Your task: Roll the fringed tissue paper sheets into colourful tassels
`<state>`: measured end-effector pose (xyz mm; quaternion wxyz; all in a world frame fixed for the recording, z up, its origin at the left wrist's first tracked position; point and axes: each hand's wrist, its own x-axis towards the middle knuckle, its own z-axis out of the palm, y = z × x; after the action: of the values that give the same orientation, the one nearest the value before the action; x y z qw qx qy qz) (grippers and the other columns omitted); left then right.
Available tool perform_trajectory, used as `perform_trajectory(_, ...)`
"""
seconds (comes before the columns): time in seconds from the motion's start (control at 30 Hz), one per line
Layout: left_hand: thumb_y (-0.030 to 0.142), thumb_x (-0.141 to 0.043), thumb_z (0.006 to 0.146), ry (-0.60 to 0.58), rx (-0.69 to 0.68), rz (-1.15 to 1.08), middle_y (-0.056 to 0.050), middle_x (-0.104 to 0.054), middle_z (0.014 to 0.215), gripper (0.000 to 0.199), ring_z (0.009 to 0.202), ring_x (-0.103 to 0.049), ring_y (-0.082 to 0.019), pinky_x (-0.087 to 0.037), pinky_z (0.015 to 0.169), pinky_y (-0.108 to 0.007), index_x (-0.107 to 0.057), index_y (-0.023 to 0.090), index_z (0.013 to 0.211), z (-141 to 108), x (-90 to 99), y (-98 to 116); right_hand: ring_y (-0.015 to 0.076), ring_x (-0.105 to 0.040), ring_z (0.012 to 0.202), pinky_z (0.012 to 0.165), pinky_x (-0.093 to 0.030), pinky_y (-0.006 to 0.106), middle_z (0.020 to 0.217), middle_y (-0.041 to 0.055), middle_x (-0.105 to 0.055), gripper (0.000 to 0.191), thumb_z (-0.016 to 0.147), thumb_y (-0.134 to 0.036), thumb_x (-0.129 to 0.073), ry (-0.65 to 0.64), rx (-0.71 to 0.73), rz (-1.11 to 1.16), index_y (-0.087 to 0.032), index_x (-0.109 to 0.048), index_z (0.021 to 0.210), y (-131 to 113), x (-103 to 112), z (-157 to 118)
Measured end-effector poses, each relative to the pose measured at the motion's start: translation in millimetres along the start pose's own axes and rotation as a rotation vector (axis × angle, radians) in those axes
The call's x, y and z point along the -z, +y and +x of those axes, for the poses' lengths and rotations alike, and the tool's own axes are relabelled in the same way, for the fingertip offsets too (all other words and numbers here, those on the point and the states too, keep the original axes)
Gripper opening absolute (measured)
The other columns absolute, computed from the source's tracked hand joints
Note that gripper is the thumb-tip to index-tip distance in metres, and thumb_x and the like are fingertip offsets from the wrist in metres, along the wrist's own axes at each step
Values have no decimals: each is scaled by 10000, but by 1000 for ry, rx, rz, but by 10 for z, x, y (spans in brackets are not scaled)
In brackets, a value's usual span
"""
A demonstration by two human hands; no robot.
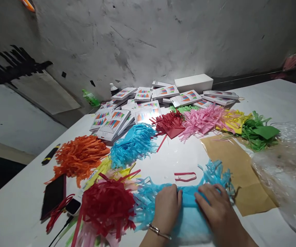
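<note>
A sheet of light blue tissue paper (193, 224) with fringed ends lies on the table in front of me. Its middle is gathered into a darker folded band (189, 196). My left hand (167, 206) is closed on the left part of this band, thumb along its edge; a metal bracelet (159, 232) circles the wrist. On the band's right part, my right hand (214, 204) grips with bent fingers, next to the right fringe (218, 175). The undersides of both hands are hidden. Just beyond the band lies a looped thin red strip (185, 177).
Fringed bundles in red (108, 206), orange (82, 156), blue (132, 144), pink (203, 120) and green (259, 132) ring the work. Flat printed boxes (113, 123) pile up behind. Brown paper (237, 171) and clear plastic (286, 181) lie right; a phone (53, 195) lies left.
</note>
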<state>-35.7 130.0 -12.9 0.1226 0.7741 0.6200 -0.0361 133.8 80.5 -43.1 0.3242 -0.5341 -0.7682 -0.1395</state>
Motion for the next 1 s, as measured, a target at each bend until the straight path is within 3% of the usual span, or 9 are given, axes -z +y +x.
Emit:
perform_trajectory(0.13, 273, -432, 977, 14, -1, -48, -88, -746, 823, 281, 795, -701, -256, -448, 636, -330, -675, 174, 878, -8, 16, -29, 195, -651, 799, 983, -407, 410, 778, -15, -720, 249, 873, -72, -472, -81, 210, 35, -230, -665, 881, -11, -52, -47)
perform_trajectory(0.23, 259, -512, 943, 162, -64, -123, -116, -731, 1018, 238, 964, -673, -274, -502, 803, -401, -631, 162, 1124, -85, 58, -94, 177, -605, 691, 937, -439, 402, 704, -22, -661, 236, 847, -45, -485, -104, 203, 40, -215, -643, 807, -1, -91, -48)
perform_trajectory(0.3, 282, -626, 882, 291, -244, -133, -128, -633, 1297, 442, 1205, -559, -312, -412, 1017, -519, -532, 209, 1308, -164, 55, -143, 171, -593, 684, 901, -435, 395, 685, -25, -637, 248, 867, -52, -467, -76, 141, 88, -222, -616, 766, -5, -67, -31)
perform_trajectory(0.37, 268, -659, 866, 368, -459, -127, -57, -566, 1409, 411, 1331, -440, -311, -226, 1146, -587, -560, 291, 1264, -233, 0, -180, 172, -594, 709, 883, -420, 388, 711, -22, -643, 230, 886, -82, -462, -68, 96, 150, -227, -606, 780, -22, -20, -15)
perform_trajectory(0.43, 217, -606, 911, 436, -568, -148, 17, -653, 1278, 165, 1278, -478, -254, -137, 1182, -553, -641, 301, 1048, -271, -100, -201, 185, -603, 758, 904, -401, 397, 775, -9, -671, 197, 894, -118, -460, -82, 117, 173, -229, -617, 851, -37, 14, -18)
perform_trajectory(0.5, 188, -564, 942, 494, -581, -174, 42, -713, 1051, 127, 1120, -554, -199, -153, 1174, -495, -644, 268, 883, -283, -207, -220, 194, -609, 778, 938, -384, 411, 786, -10, -681, 201, 891, -119, -455, -97, 182, 134, -231, -622, 877, -35, 17, -50)
perform_trajectory(0.63, 243, -592, 942, 444, -630, -159, 46, -690, 839, 87, 921, -576, -177, -261, 1082, -450, -652, 272, 887, -314, -302, -286, 192, -625, 797, 985, -356, 414, 733, -28, -679, 272, 904, -82, -422, -98, 231, 92, -246, -635, 862, 38, -10, -170)
perform_trajectory(0.77, 230, -575, 941, 304, -576, -182, 18, -704, 915, 93, 954, -579, -214, -331, 981, -464, -653, 276, 960, -404, -225, -332, 204, -644, 951, 970, -354, 427, 919, -21, -732, 276, 968, -195, -395, -80, 92, 211, -292, -646, 913, 106, 31, -240)
perform_trajectory(1.0, 182, -548, 912, 257, -219, -247, -31, -665, 966, 177, 957, -578, -240, -372, 935, -514, -655, 210, 773, -377, -100, -192, 211, -640, 932, 939, -365, 449, 922, -3, -698, 239, 952, -209, -428, -129, -188, 176, -267, -600, 797, 27, 5, -175)
